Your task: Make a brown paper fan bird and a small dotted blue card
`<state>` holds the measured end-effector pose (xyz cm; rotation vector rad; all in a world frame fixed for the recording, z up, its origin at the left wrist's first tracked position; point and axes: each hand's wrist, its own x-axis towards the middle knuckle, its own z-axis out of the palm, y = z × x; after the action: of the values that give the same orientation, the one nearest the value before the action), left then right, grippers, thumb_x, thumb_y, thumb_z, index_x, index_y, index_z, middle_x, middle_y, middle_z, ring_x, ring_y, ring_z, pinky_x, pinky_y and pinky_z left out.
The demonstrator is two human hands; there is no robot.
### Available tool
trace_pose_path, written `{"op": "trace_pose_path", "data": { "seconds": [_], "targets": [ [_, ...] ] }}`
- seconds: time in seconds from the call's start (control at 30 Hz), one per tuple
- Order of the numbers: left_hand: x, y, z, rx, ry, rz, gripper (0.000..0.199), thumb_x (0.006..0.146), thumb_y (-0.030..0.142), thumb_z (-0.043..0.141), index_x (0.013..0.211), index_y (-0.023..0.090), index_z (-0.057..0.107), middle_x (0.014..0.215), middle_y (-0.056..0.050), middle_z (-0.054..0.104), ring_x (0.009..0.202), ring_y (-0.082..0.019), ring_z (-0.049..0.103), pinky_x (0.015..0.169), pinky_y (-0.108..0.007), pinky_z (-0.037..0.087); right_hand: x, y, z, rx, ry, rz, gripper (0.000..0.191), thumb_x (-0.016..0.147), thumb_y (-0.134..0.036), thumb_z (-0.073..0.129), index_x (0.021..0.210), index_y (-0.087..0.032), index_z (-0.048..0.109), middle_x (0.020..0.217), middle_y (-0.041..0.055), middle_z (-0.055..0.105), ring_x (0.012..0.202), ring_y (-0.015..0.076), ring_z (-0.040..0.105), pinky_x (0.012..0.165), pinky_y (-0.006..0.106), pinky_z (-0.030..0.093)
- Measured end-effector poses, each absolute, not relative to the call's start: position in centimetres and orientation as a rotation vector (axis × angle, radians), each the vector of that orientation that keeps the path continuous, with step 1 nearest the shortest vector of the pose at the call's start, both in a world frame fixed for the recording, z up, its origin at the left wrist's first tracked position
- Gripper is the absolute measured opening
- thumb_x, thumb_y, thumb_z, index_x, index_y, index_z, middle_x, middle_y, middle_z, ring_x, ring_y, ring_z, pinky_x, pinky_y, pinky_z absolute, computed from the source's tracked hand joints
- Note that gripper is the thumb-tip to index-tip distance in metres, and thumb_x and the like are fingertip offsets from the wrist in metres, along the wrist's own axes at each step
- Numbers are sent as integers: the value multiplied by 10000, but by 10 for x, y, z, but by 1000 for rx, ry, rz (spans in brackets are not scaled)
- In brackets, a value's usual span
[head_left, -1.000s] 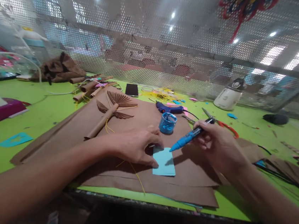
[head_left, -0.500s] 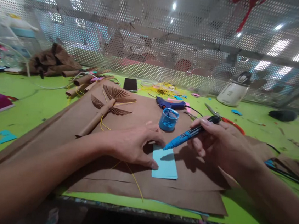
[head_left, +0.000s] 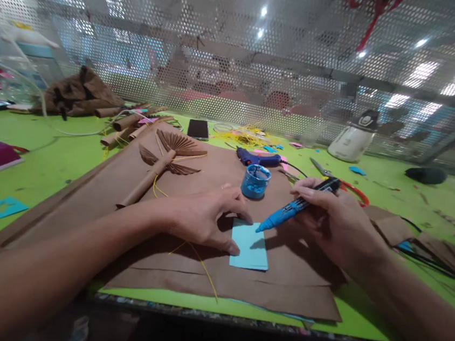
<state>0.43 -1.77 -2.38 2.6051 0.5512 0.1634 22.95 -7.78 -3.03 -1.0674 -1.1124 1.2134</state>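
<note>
A light blue paper piece (head_left: 248, 251), seemingly more than one layer, lies on brown paper. At its left side my left hand (head_left: 206, 220) rests with thumb and index finger apart, both tips at the paper's edge. My right hand (head_left: 328, 216) is closed around a blue marker (head_left: 288, 215) with a dark rear end. The marker's tip points down at the upper right of the light blue paper; whether it touches, I cannot tell. Behind the paper stands a small blue-stained pot (head_left: 254, 187). A brown rolled paper piece with pleated fans (head_left: 151, 176) lies left of my left hand.
Brown paper sheets (head_left: 106, 201) cover the middle of the green table (head_left: 51, 146). Farther back are a blue glue gun (head_left: 253, 157), a phone (head_left: 198, 129), yellow strands (head_left: 247, 135) and a white bottle (head_left: 352, 140). Scissors with orange handles (head_left: 357, 192) lie behind my right hand.
The marker's tip has moved right and slightly down, away from the paper's top edge to a spot farther inside it. My left hand stays at the paper's left side.
</note>
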Motion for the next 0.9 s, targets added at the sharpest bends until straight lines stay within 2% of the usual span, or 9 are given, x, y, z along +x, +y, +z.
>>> {"op": "trace_pose_path", "data": {
  "seconds": [0.07, 0.17, 0.33, 0.47, 0.63, 0.77, 0.9],
  "targets": [
    [4, -17, -25, 2592, 549, 174, 454, 738, 387, 691, 1149, 228, 584, 1086, -31, 511, 1037, -201, 447, 915, -303, 357, 226, -79, -31, -1028, -1130, 1309, 88, 799, -292, 564, 818, -208, 581, 424, -55, 444, 369, 99, 383, 391, 238, 349],
    [4, -17, -25, 2566, 539, 180, 463, 731, 431, 685, 1132, 220, 591, 1056, -40, 502, 1004, -204, 450, 881, -307, 372, 222, -80, -31, -1019, -1114, 1393, 145, 802, -308, 526, 771, -185, 595, 425, -30, 468, 397, 113, 411, 399, 239, 351],
    [4, -17, -24, 2558, 536, 167, 479, 735, 446, 676, 1146, 217, 586, 1020, -46, 508, 978, -204, 455, 862, -311, 381, 221, -80, -32, -1057, -987, 1360, 112, 736, -246, 576, 659, -165, 581, 444, -51, 401, 373, 54, 291, 345, 182, 205],
    [4, -18, -23, 2579, 545, 155, 489, 728, 451, 684, 1148, 220, 587, 1037, -50, 513, 998, -213, 456, 871, -319, 378, 222, -78, -35, -1056, -974, 1347, 102, 742, -229, 577, 655, -175, 584, 404, -76, 310, 357, 46, 198, 338, 175, 164],
    [5, -19, -22, 2581, 564, 153, 526, 709, 437, 706, 1163, 210, 567, 1036, -49, 517, 991, -213, 457, 855, -315, 378, 223, -80, -33, -1070, -939, 1301, 105, 756, -235, 579, 671, -176, 598, 417, -72, 309, 369, 53, 200, 337, 170, 191],
    [6, -19, -22, 2581, 560, 150, 511, 711, 435, 704, 1150, 213, 565, 1037, -45, 513, 984, -209, 453, 849, -312, 373, 223, -80, -31, -1070, -919, 1305, 68, 724, -219, 612, 672, -176, 608, 471, -60, 369, 396, 55, 258, 383, 175, 312],
    [6, -19, -21, 2585, 579, 122, 490, 721, 452, 690, 1129, 207, 571, 1010, -42, 512, 962, -206, 451, 831, -312, 369, 222, -80, -29, -1050, -918, 1279, 59, 707, -218, 629, 665, -178, 620, 508, -48, 410, 412, 60, 301, 411, 188, 368]
  ]
}}
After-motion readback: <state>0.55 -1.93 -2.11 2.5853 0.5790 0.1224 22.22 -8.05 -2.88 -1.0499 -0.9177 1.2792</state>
